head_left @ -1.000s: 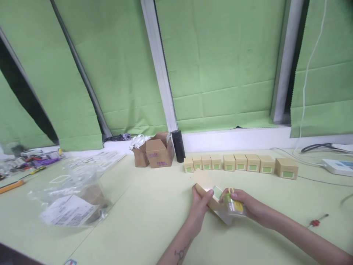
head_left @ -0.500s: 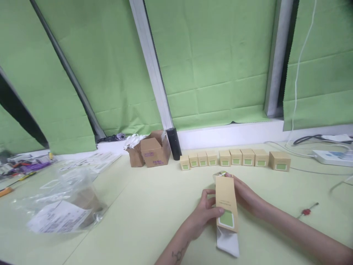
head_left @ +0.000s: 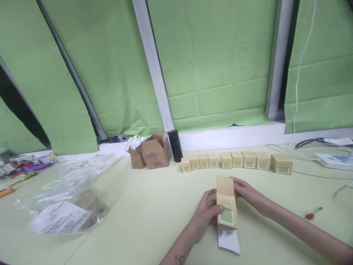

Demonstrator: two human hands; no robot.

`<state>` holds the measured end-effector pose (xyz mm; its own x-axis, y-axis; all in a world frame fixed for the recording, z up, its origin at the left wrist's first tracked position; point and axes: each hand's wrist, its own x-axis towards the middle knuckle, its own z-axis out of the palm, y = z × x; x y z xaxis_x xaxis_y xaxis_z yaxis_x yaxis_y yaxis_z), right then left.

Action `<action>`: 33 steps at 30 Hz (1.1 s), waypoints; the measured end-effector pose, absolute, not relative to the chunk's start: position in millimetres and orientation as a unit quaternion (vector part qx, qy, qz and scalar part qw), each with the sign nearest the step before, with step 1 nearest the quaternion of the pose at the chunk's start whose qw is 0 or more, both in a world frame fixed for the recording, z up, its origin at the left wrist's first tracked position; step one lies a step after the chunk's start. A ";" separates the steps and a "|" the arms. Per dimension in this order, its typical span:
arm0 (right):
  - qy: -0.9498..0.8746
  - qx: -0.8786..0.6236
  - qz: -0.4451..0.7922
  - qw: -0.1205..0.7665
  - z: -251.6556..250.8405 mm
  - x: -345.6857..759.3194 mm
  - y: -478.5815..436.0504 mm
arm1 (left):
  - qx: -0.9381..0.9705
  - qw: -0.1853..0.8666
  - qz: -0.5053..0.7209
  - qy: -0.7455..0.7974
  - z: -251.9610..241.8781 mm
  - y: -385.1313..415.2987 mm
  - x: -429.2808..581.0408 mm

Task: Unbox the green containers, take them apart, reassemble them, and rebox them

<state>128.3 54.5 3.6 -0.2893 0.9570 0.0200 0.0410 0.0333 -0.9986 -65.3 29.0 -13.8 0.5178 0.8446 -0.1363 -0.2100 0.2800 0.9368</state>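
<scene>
A tan cardboard box (head_left: 226, 202) with a green label is between my hands, just above or on the table. Its near end stands open, with a white flap (head_left: 228, 240) hanging out toward me. My left hand (head_left: 208, 211) grips the box from the left, thumb on the label and fingers along the side. At the far right edge, my right hand (head_left: 242, 191) closes round the raised far flap; its fingertips are partly hidden behind the box. Behind, several like boxes (head_left: 232, 160) stand in a row.
A bagged parcel (head_left: 68, 206) lies on the left. An opened brown carton (head_left: 156, 152) and a black cylinder (head_left: 175, 145) stand at the back. To the right are a small tool with a red part (head_left: 310, 216), a white device (head_left: 333, 161) and cables.
The shiny packet at the box's far end is no longer visible. The far flap now stands out as a separate panel, and my right hand has shifted to the box's right edge.
</scene>
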 end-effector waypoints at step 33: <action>-0.931 -0.233 -0.035 0.280 -0.5 114.2 30.7 | 0.356 0.739 0.469 0.328 -13.9 40.5 -72.2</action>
